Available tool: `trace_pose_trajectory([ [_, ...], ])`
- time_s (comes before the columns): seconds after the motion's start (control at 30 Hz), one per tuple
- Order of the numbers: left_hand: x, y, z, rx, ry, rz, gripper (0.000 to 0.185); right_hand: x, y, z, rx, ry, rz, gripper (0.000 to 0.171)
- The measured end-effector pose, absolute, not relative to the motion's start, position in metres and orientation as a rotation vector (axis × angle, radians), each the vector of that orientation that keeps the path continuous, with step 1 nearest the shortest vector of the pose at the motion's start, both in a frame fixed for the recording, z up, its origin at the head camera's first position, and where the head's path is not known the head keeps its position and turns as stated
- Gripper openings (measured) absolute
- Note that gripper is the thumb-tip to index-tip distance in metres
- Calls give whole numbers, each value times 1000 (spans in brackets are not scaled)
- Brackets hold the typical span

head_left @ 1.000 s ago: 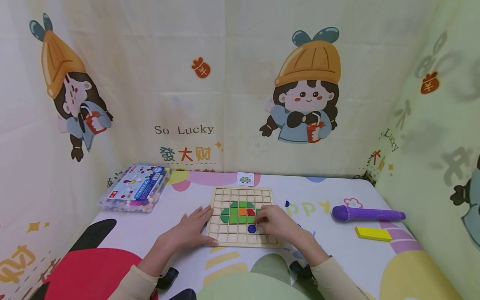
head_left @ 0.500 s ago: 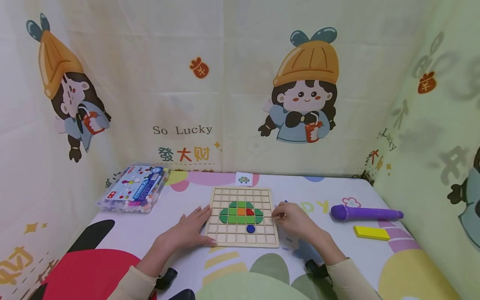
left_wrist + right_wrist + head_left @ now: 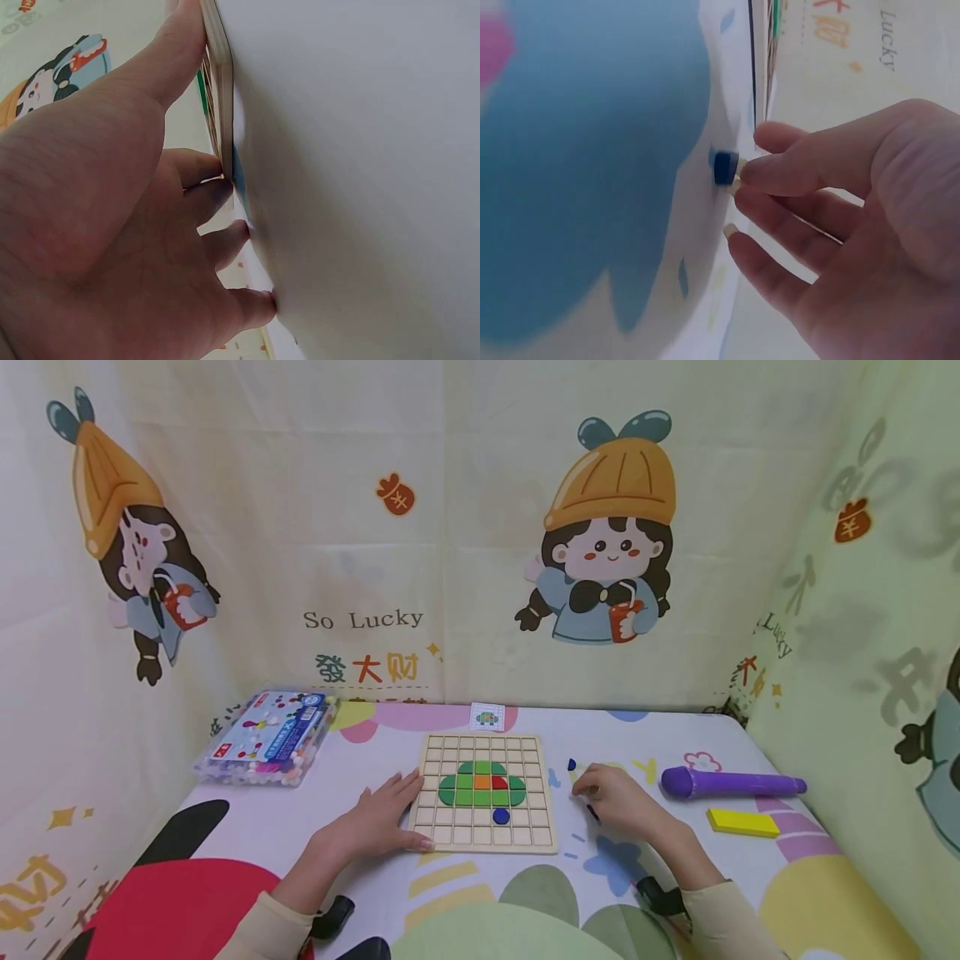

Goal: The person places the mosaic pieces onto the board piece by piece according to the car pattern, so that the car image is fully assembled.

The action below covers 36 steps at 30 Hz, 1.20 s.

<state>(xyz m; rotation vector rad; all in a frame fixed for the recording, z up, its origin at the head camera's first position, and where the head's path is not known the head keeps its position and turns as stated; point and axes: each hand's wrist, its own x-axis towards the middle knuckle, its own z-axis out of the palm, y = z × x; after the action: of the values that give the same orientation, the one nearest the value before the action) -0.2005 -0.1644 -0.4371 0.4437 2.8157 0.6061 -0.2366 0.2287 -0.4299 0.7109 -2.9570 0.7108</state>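
A wooden grid board (image 3: 483,750) lies on the table with a green dome pattern (image 3: 482,787) of tiles that includes an orange tile and a red one. A round blue piece (image 3: 501,816) sits in a cell below the pattern. My left hand (image 3: 382,821) rests flat on the table, fingers straight against the board's left edge (image 3: 219,75). My right hand (image 3: 611,795) is on the table right of the board. One of its fingertips (image 3: 742,171) touches a small blue piece (image 3: 724,166) lying on the cloth. Another small blue piece (image 3: 572,764) lies just beyond that hand.
A clear box of pieces (image 3: 266,747) stands at the back left. A small pattern card (image 3: 487,717) lies behind the board. A purple cylinder (image 3: 731,785) and a yellow block (image 3: 744,823) lie at the right. Printed curtains wall in the table on three sides.
My right hand has left the board and moved right onto the cloth, leaving the round blue piece in its cell. The left hand has stayed put.
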Motion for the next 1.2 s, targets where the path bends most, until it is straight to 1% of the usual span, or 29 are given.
trace_pose_trajectory([
  [0.13,-200,-164,-436,445,2815,616,108,-233,236,-430,768,-2973,679,44],
  [0.23,-200,-165,-436,452,2815,616,108,-231,240,-431,807,-2959,678,46],
  [0.4,-200,-165,-437,458,2818,610,109,-232,244,-433,859,-2915,683,39],
  [0.83,-199,-165,-436,454,2814,619,107,-231,241,-428,703,-3037,645,22],
  [1.03,-199,-164,-436,439,2812,619,107,-232,241,-428,646,-3084,669,22],
  [1.2,-200,-164,-436,442,2814,613,108,-233,239,-429,734,-3029,674,25],
])
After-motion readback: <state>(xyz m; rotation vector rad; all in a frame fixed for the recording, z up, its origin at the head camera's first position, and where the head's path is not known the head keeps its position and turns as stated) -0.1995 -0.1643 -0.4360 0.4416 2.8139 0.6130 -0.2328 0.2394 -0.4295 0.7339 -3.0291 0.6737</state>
